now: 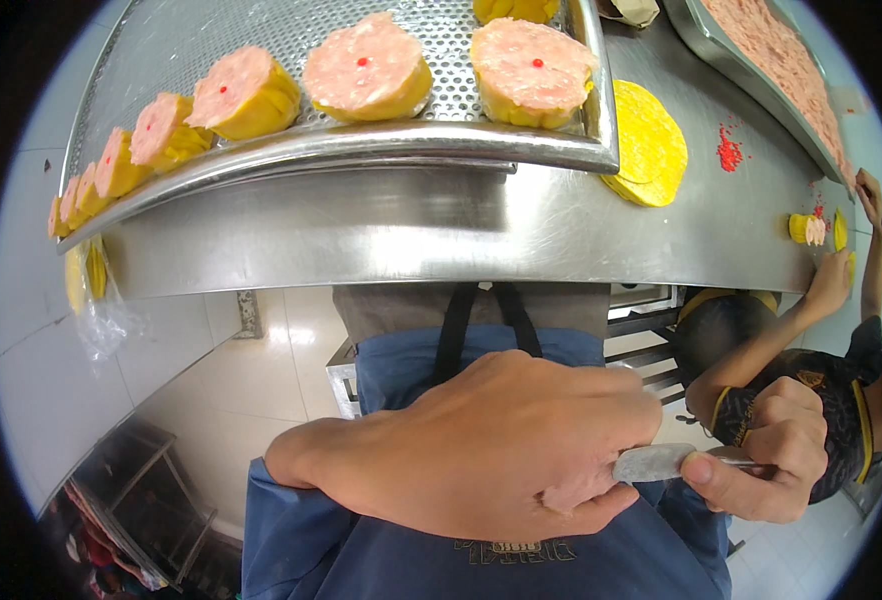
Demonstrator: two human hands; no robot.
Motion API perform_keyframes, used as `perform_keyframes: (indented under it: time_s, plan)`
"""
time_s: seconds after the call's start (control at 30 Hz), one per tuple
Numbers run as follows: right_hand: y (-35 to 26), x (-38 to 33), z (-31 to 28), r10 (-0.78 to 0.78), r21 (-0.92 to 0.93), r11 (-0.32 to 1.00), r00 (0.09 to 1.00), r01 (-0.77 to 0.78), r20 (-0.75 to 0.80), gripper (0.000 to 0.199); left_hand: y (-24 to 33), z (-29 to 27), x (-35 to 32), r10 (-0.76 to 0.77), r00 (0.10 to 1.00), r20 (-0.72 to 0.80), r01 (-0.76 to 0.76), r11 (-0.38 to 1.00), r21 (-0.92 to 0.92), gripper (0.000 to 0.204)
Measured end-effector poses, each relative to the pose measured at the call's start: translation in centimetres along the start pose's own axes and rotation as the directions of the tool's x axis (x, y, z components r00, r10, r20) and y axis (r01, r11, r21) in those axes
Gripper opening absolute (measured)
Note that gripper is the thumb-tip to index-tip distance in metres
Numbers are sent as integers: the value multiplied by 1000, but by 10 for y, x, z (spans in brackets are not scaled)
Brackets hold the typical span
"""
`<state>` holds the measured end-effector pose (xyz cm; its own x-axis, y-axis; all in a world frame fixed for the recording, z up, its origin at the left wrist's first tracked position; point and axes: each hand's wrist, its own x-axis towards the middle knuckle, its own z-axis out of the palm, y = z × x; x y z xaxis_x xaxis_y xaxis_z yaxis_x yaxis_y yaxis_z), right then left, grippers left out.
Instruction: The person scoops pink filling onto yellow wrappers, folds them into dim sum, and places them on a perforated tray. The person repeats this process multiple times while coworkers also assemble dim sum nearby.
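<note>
The person's left hand (481, 450) is curled shut around a soft lump of pink meat paste (573, 490), low down in front of the blue apron (431, 560), and the right hand (766, 450) pinches a flat, dull metal spatula (653, 461) whose tip touches the paste. Up on the shiny steel table (361, 225) sits a metal tray full of little holes (261, 30), with round yellow dumplings (366, 70) topped with smooth pink filling and a red dot. Beside the tray lies a stack of thin yellow wrappers (651, 145), and another person's hand (829, 282) rests on the table's far right edge.

left hand (491, 450) hiding what it cups, meat tray (761, 60) cut off
</note>
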<state>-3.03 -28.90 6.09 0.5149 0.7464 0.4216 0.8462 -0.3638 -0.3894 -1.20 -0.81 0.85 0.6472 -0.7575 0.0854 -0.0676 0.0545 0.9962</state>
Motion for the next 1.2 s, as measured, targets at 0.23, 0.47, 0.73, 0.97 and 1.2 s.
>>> perform_keyframes:
  time_s: [0.23,0.47,0.73,0.97,1.2]
  plan:
    - [-2,2,13,-40,33,999,996,43,-75,30,-7,4,6,26,999,30,-23,997,-74,25]
    - [-4,1,1,5,-50,999,1000,-6,-3,29,-3,4,-1,-46,999,-7,46,999,-9,34]
    - [1,0,10,-73,46,996,996,75,-58,29,-3,5,3,-45,997,59,55,982,-180,32]
    - [-1,1,4,-11,-12,1000,1000,11,-18,29,-1,4,-3,-54,999,-6,53,992,-113,31]
    - [1,-1,15,-75,75,994,990,84,-118,28,0,4,-2,-127,989,71,140,966,-219,22]
